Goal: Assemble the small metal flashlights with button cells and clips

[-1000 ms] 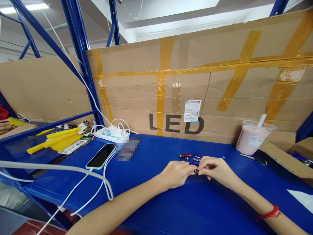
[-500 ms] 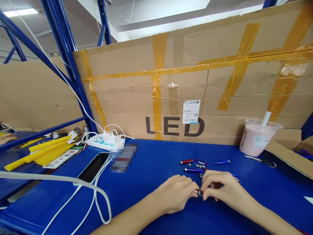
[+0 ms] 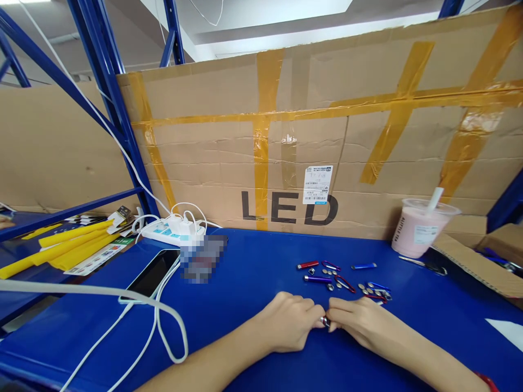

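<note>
My left hand [image 3: 292,322] is closed around a small red keychain flashlight [image 3: 324,321], of which only a shiny metal end shows. The fingertips of my right hand [image 3: 354,321] pinch that same end, so the two hands nearly meet just above the blue table. Most of the flashlight is hidden by fingers. Behind the hands lie a red tube [image 3: 307,265], a purple tube [image 3: 317,279] and a blue tube [image 3: 363,266]. Among them are a red carabiner [image 3: 345,283], a purple carabiner [image 3: 331,265] and several button cells with small metal rings [image 3: 378,293].
A phone [image 3: 152,276] with white cables and a power strip [image 3: 163,233] are on the left, near yellow tubes [image 3: 77,239]. A pink drink cup [image 3: 420,228] and scissors [image 3: 425,265] stand right. A cardboard wall [image 3: 224,158] closes the back.
My right hand has come in closer against the flashlight's end, its fingers now lower and flatter. Carabiners and button cells behind it have come into view. The whole view has shifted slightly.
</note>
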Tool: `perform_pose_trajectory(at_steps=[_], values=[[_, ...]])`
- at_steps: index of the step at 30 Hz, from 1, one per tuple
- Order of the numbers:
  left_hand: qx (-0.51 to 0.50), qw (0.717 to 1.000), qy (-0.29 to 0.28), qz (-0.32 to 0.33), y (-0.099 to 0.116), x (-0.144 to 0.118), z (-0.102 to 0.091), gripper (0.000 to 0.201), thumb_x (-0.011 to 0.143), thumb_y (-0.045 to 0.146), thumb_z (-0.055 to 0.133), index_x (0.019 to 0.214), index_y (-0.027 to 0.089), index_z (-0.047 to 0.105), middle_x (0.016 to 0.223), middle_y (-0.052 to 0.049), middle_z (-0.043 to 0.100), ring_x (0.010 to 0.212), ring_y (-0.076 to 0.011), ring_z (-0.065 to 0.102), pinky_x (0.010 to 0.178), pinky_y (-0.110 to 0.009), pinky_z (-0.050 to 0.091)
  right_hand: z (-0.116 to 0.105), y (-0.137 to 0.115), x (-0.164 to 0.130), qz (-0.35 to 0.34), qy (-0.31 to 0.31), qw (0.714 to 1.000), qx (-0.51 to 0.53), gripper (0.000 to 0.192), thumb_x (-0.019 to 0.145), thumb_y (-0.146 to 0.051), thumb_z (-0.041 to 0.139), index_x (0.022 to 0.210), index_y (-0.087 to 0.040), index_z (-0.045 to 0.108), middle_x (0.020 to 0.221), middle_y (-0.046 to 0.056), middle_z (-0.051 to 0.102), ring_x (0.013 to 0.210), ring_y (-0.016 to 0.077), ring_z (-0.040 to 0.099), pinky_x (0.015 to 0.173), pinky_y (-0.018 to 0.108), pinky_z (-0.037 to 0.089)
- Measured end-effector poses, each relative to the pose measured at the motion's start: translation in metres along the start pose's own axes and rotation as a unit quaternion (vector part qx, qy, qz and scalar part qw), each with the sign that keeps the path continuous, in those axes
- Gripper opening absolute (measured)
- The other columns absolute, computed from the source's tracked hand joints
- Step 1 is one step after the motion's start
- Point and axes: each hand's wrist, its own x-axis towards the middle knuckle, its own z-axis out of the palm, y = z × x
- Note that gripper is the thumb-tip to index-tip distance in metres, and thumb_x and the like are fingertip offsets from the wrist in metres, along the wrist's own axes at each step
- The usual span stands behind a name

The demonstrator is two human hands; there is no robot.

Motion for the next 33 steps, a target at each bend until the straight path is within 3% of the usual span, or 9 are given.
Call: perform_pose_trajectory(at_steps=[6, 13, 21, 26, 33], values=[[-0.014, 0.999, 0.009, -0.038, 0.007, -0.001, -0.002, 0.011, 0.09, 0.024, 0.041, 0.082, 0.017, 0.044, 0.077, 0.002, 0.059, 0.067, -0.013, 0.057, 0.053, -0.026, 0.032, 0.004, 0.0, -0.001, -0.02, 0.043, 0.996, -0.071, 0.038, 0.093, -0.014, 0.02, 0.069, -0.017, 0.048, 0.062, 0.0, 0.05, 0.044, 0.0101, 0.043, 0.042, 0.024, 0.027], [-0.025, 0.996, 0.049, -0.063, 0.011, -0.001, -0.004, 0.008, 0.088, 0.023, 0.041, 0.082, 0.019, 0.042, 0.075, 0.003, 0.057, 0.064, -0.0127, 0.056, 0.052, -0.025, 0.032, 0.006, -0.008, -0.001, 0.08, 0.039, 0.995, 0.036, 0.03, 0.09, -0.013, 0.029, 0.066, -0.016, 0.046, 0.061, 0.0, 0.051, 0.051, 0.0099, 0.048, 0.049, 0.021, 0.032], [-0.013, 0.996, 0.066, -0.051, 0.011, 0.0, -0.005, 0.008, 0.087, 0.022, 0.04, 0.084, 0.018, 0.045, 0.073, 0.002, 0.056, 0.062, -0.0132, 0.056, 0.051, -0.026, 0.034, 0.001, -0.018, 0.003, 0.14, 0.034, 0.983, 0.113, 0.038, 0.093, -0.024, 0.025, 0.067, -0.016, 0.051, 0.062, 0.003, 0.056, 0.053, 0.0112, 0.051, 0.052, 0.022, 0.035], [-0.018, 0.998, 0.055, -0.038, 0.011, 0.001, -0.009, 0.008, 0.086, 0.021, 0.04, 0.086, 0.017, 0.047, 0.073, 0.002, 0.057, 0.063, -0.0127, 0.057, 0.05, -0.026, 0.036, -0.001, -0.019, 0.0, 0.13, 0.018, 0.988, 0.081, 0.038, 0.093, -0.024, 0.024, 0.067, -0.016, 0.051, 0.058, 0.003, 0.056, 0.049, 0.0111, 0.05, 0.048, 0.023, 0.03], [-0.005, 0.997, 0.066, -0.025, 0.011, 0.002, -0.011, 0.009, 0.086, 0.02, 0.039, 0.087, 0.016, 0.047, 0.073, 0.001, 0.058, 0.065, -0.0134, 0.058, 0.054, -0.025, 0.038, -0.002, -0.015, -0.003, 0.059, 0.051, 0.997, 0.001, 0.034, 0.093, -0.021, 0.028, 0.066, -0.017, 0.049, 0.048, 0.0, 0.052, 0.038, 0.0097, 0.046, 0.042, 0.025, 0.022]])
